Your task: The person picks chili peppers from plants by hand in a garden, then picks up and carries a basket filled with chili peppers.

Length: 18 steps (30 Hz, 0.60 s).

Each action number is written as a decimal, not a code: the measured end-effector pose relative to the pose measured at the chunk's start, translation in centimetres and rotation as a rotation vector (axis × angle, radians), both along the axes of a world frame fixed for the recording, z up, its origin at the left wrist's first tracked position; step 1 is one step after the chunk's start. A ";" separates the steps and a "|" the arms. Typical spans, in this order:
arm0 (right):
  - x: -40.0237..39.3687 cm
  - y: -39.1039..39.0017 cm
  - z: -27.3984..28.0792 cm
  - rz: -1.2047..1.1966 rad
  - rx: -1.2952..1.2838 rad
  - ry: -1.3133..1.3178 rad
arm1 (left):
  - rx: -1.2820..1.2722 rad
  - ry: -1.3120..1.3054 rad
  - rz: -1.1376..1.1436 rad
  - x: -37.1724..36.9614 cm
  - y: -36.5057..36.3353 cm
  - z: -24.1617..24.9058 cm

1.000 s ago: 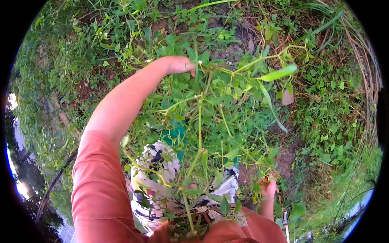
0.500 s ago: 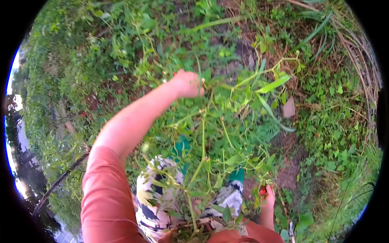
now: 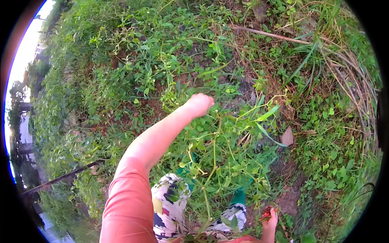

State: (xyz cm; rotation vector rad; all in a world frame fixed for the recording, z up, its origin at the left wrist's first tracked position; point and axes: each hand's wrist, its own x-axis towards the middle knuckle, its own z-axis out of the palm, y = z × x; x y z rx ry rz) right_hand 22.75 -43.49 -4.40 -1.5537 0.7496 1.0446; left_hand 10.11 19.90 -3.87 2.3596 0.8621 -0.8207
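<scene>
Glowing bright red, slender and bunched with darker bits, the peppers (image 3: pixel 268 213) sit in the right hand (image 3: pixel 272 220), its fingers closed round them, right of the branching plant (image 3: pixel 214 156). The left hand (image 3: pixel 200 104) curls near the plant's upper stems; whether it grips anything, I cannot tell.

The ground (image 3: pixel 290 199) is brown dirt, and it shows in bare spots between the plants. Small, leafy green weeds (image 3: pixel 336 166) cover lots of it, thickest on the left and right sides. Thin, dry, brown grass (image 3: pixel 250 52) lies in messy mats right of the middle. A long, thin, brown stick (image 3: pixel 271 35) lies near the top. A flat, pinkish-brown chunk (image 3: pixel 287 137), maybe stone, sits near the dry grass. Many long, dry, tan stalks (image 3: pixel 355 95) lie bunched and bent by the right edge.
</scene>
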 end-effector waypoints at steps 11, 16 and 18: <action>9.4 5.3 10.4 -0.266 0.414 -0.317 | -0.267 -1.355 0.848 -4.4 -2.7 25.0; 10.8 11.5 20.3 -0.087 0.817 -0.324 | -0.725 -1.571 1.303 -14.1 -15.2 32.8; 7.9 15.0 25.4 -0.022 0.750 -0.228 | -0.904 -1.494 1.514 -15.3 -22.2 34.2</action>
